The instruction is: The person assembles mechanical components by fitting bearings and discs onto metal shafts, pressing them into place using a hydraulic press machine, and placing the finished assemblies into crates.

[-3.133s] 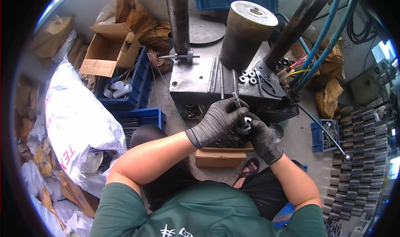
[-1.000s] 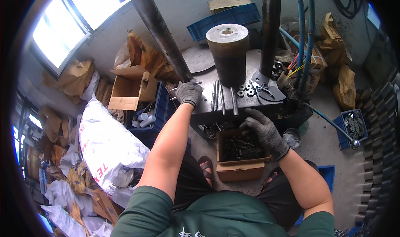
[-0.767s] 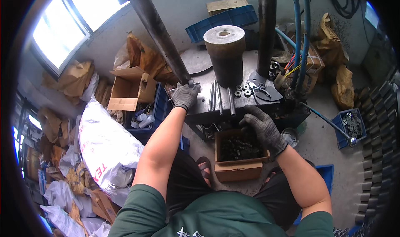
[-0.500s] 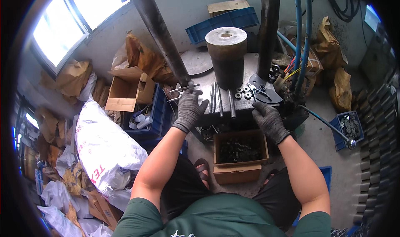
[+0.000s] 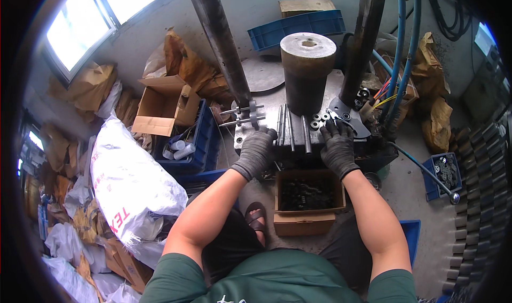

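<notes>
The right hand [image 5: 337,148], gloved, lies flat on the steel press bench [image 5: 256,135], fingers [image 5: 333,128] spread and grasping nothing, their tips touching the small metal rings [image 5: 320,120] just beyond them. The left hand [image 5: 256,151] rests open on the bench's near edge, farther from the rings. Grooves [image 5: 292,130] between the hands run away from the person. Below, a cardboard box [image 5: 308,202] holds dark parts.

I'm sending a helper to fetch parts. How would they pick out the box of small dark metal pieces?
Start at the grey steel press table. On the floor right below its front edge, between the person's knees, sits the open cardboard box. Unlike the empty carton to the left, it holds dark metal parts.
</notes>
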{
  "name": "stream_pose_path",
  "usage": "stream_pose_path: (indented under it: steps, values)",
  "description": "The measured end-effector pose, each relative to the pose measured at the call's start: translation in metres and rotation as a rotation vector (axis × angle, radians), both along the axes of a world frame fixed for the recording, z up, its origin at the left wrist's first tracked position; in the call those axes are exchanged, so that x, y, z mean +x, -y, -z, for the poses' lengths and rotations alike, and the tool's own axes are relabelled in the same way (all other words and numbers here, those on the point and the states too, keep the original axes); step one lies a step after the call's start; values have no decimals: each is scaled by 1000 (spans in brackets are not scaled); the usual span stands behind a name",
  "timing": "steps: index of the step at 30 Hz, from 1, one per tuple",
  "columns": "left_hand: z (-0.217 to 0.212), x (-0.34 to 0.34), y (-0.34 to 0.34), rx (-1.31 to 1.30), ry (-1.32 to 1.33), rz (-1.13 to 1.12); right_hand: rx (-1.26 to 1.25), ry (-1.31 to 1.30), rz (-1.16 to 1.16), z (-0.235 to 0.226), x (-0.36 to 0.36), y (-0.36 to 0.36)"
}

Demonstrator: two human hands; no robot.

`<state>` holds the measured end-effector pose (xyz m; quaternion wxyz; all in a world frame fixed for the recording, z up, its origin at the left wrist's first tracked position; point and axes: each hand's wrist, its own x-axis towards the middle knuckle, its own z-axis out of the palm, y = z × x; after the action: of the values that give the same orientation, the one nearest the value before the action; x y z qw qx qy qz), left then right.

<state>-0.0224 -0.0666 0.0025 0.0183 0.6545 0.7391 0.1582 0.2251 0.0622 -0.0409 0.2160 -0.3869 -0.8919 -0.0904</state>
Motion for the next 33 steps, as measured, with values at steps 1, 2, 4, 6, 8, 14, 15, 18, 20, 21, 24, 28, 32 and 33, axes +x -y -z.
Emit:
stream_pose_path:
  steps: [1,2,4,6,8,14,15,18,20,21,24,28,32,33]
  values:
    - [-3,3,1,24,19,13,-3,2,-2,0,-2,1]
    - [-4,4,1,48,39,26,13,-54,-30,0,-2,1]
    - [-5,3,1,23,6,53,26,-108,-59,-2,-2,2]
    - [-8,3,1,-38,-87,70,-37,0,-103,-6,0,5]
    - [1,-3,-4,-37,-86,41,-51,-25,-127,-8,1,7]
    - [2,-10,-12,-54,368,-172,-212,-427,-156,-1,7,7]
    - [-4,-9,-13,-75,944,-309,-326,-599,-118,-1,8,9]
    - [8,-28,-13,-176,1764,-533,-503,-932,-46,-7,7,14]
    - [25,-45,-13,-256,2050,-325,-624,-976,-18,-22,12,18]
    - [29,-49,-8,-267,2092,-272,-895,-1184,-39,-32,15,24]
    - [-18,9,4,-86,1878,-128,-1285,-1359,-23,-39,36,24]
    - [-44,45,23,-387,1771,158,-1518,-1645,-91,-68,36,45]
    - [-32,78,32,-588,1702,241,-1526,-1684,-189,-66,36,46]
    - [-32,83,32,-585,1709,244,-1524,-1677,-186,-67,39,46]
